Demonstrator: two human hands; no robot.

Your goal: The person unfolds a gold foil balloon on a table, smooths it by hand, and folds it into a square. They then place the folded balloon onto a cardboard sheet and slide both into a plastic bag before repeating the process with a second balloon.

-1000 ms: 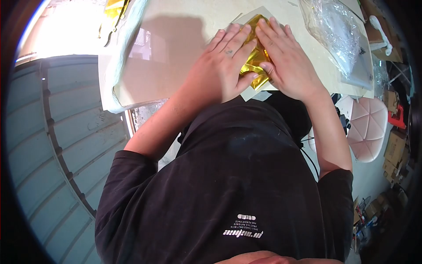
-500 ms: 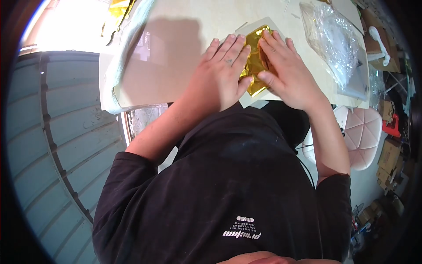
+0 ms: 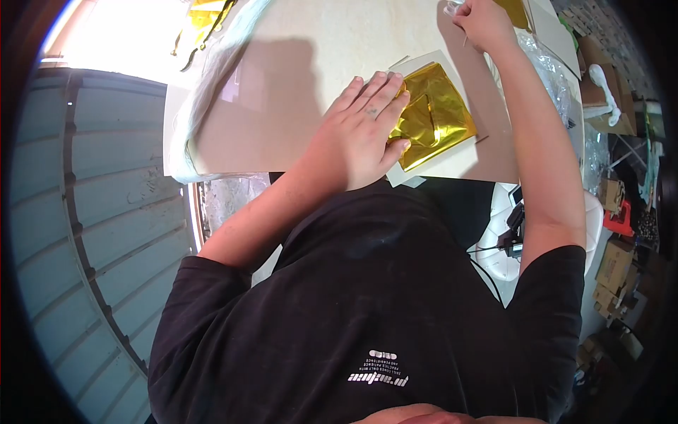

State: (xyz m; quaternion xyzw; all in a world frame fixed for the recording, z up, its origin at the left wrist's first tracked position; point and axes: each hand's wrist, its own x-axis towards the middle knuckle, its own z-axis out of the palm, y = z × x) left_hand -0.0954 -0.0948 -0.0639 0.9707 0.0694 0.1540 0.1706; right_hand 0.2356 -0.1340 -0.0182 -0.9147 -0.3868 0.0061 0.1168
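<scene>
A shiny gold foil sheet (image 3: 441,116) lies over a pale flat card (image 3: 452,159) near the table's front edge. Spread flat, my left hand (image 3: 367,124) rests on the foil's left edge. My right hand (image 3: 484,25) is up at the far side of the table, its fingers pinched on a small whitish item (image 3: 453,8) too small to identify. A thin dark strip sticks out by the card's right side.
Pale strands (image 3: 212,85) run down the table's left side. More gold foil (image 3: 206,20) lies at the far left, and another gold piece (image 3: 514,11) at the far right. Clear plastic wrap (image 3: 547,67) sits behind my right forearm. A white quilted chair (image 3: 590,226) stands below.
My right hand has left the foil and moved to the far side, now pinching something whitish. The foil's right part now lies spread out. My left hand has shifted slightly.
</scene>
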